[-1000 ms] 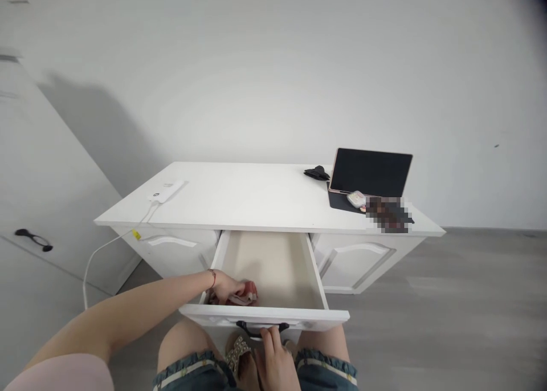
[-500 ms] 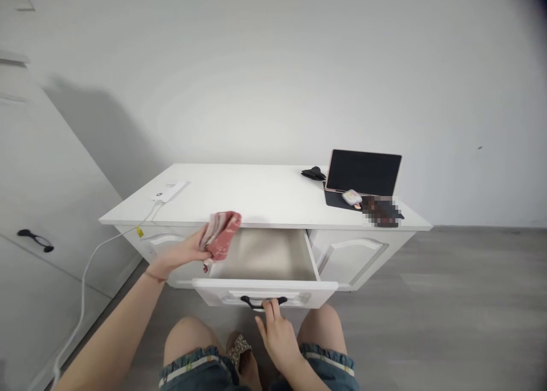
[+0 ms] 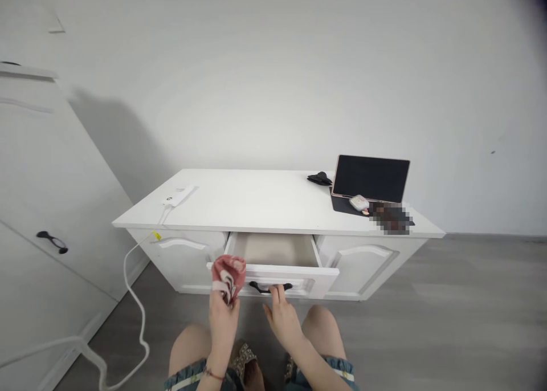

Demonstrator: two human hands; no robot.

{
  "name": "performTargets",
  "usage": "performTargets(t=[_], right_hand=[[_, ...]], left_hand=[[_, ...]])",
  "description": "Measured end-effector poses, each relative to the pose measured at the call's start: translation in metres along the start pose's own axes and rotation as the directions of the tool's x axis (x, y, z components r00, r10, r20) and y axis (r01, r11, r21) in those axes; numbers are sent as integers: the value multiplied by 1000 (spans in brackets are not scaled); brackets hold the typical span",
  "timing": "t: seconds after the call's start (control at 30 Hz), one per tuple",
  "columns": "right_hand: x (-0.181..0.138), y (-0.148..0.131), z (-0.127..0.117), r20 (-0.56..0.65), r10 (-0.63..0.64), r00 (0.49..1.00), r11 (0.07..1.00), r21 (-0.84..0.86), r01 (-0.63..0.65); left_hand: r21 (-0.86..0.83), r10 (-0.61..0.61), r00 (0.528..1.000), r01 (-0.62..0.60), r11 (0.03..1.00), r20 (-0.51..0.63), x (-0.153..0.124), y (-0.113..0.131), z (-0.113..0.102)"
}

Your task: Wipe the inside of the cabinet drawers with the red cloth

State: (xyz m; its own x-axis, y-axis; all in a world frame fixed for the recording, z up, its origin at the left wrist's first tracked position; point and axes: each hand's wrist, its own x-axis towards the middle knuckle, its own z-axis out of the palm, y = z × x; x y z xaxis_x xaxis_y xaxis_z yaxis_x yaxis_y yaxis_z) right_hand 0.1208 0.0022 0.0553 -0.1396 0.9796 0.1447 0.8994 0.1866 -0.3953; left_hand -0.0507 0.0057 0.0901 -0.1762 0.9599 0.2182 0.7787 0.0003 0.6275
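A bunched pink cloth [image 3: 229, 271] with white patches is in my left hand [image 3: 223, 317], closed around its lower end; whether it is a pouch or a folded piece of fabric I cannot tell. It overlaps the left end of a white drawer front [image 3: 314, 277]. On the black drawer handle [image 3: 288, 286] rest the bent fingers of my right hand [image 3: 284, 320], with the thumb apart below. The drawer stands partly out of the desk, and its pale bottom [image 3: 273, 248] shows bare where visible.
On the white desk [image 3: 252, 200] stand a dark-screened tablet [image 3: 371, 178] with a small pale case [image 3: 359, 202] before it, and a black object [image 3: 319, 178]. A white power strip [image 3: 178, 196] lies left, its cable [image 3: 139, 305] hanging down. A blurred-out item [image 3: 391, 217] lies right.
The drawer has slid inward, my right hand moving with its handle. My left hand has come right and nearer to me, with the cloth now upright in front of the drawer.
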Motion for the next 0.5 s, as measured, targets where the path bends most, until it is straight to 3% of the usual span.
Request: performTargets(t=[0.07, 0.13, 0.23, 0.37, 0.5], right_hand=[[-2, 2, -3, 19, -17, 1000, 998, 68, 16], [-3, 4, -3, 21, -32, 999, 990, 138, 29], [-4, 7, 1, -20, -58, 998, 969, 239, 61], [-10, 16, 6, -43, -51, 998, 938, 341, 63], [-17, 21, 7, -91, -48, 995, 965, 251, 70]], left_hand=[[38, -41, 979, 50, 998, -201, 6, 9, 12], [98, -15, 963, 43, 994, -268, 9, 17, 21], [186, 163, 957, -119, 975, -241, 4, 27, 31], [252, 410, 902, -369, 894, -133, -6, 47, 40], [284, 533, 846, -506, 814, -19, -12, 78, 47]])
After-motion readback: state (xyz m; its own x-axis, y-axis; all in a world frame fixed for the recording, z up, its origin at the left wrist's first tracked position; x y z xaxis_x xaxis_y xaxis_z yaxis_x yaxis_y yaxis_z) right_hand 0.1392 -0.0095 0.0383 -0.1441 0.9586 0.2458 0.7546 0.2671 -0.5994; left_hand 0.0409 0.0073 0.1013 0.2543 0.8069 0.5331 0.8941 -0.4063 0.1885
